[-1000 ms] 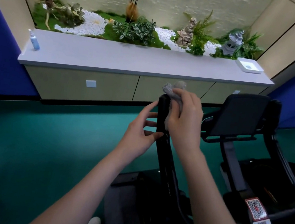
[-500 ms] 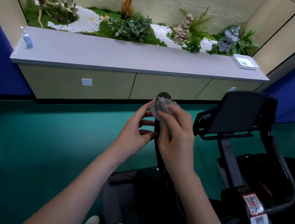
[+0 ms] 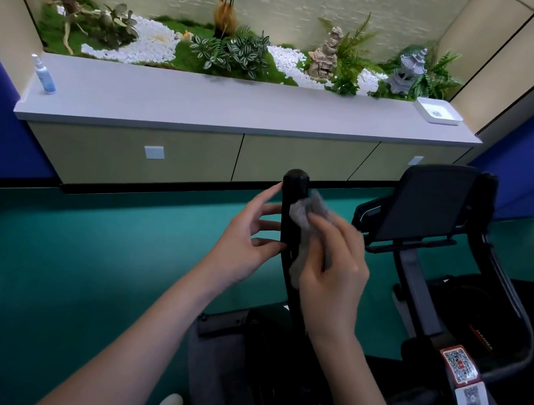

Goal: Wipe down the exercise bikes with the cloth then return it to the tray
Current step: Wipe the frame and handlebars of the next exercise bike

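In the head view, the right hand (image 3: 334, 271) presses a crumpled grey cloth (image 3: 308, 214) against the right side of the black upright handlebar post (image 3: 295, 189) of a dark exercise bike (image 3: 274, 354). Its grip is closed on the cloth. The fingers curl over the fabric, which bunches above the fingertips and hangs down under the palm along the post.

The left hand (image 3: 243, 243) is at the post's left side with a wide grip. Its fingers are loosely spread, and the thumb and fingertips touch the post without holding anything.

A second black exercise bike (image 3: 426, 205), with a dark console screen and QR-code stickers (image 3: 459, 365) on its frame, stands just to the right on the teal floor (image 3: 50, 260).

Beyond the bikes runs a long table (image 3: 237, 107) with a grey top. A shallow white rectangular tray (image 3: 438, 113) sits at its far right corner, well apart from the cloth. A small blue spray bottle (image 3: 44, 75) stands upright at its left end. Along the table's far edge lies an indoor garden bed (image 3: 230, 53) of green plants, white pebbles and stone ornaments.
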Demonstrator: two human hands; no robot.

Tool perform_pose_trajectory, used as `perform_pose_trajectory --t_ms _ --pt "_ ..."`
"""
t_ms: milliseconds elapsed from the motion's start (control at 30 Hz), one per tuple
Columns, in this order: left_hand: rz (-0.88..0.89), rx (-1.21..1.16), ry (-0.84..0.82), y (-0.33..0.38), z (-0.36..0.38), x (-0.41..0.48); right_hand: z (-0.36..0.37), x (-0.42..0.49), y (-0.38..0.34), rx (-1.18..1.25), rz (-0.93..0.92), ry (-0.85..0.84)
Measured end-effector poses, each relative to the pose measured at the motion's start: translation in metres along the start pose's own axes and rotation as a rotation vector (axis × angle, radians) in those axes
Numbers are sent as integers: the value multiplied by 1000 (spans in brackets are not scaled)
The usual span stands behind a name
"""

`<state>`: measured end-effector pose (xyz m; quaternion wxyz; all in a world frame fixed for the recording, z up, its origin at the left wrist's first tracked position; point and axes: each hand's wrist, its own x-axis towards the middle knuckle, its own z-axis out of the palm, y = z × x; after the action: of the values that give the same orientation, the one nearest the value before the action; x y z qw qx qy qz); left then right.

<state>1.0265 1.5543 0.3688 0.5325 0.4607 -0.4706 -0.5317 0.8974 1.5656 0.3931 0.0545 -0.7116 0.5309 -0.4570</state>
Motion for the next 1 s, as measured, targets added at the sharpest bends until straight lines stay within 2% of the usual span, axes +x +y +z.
perform_pose_trajectory --t_ms 67,133,300,600,733,900,1000 --pt "-1 -4 -3 1 0 0 8 21 -9 -1 2 77" --pt "-6 -2 -8 2 0 0 17 41 -15 12 29 77" --pt "-8 9 -13 2 -1 -1 29 54 -12 135 255 -31" --pt "-6 38 -2 1 -3 -3 25 36 11 292 504 -240" --pt "0 38 5 0 -3 -1 18 18 22 344 537 -286" --pt "0 36 9 -2 -2 -1 33 33 17 362 541 -177" --pt "-4 15 17 -1 0 -3 39 49 17 403 559 -224"
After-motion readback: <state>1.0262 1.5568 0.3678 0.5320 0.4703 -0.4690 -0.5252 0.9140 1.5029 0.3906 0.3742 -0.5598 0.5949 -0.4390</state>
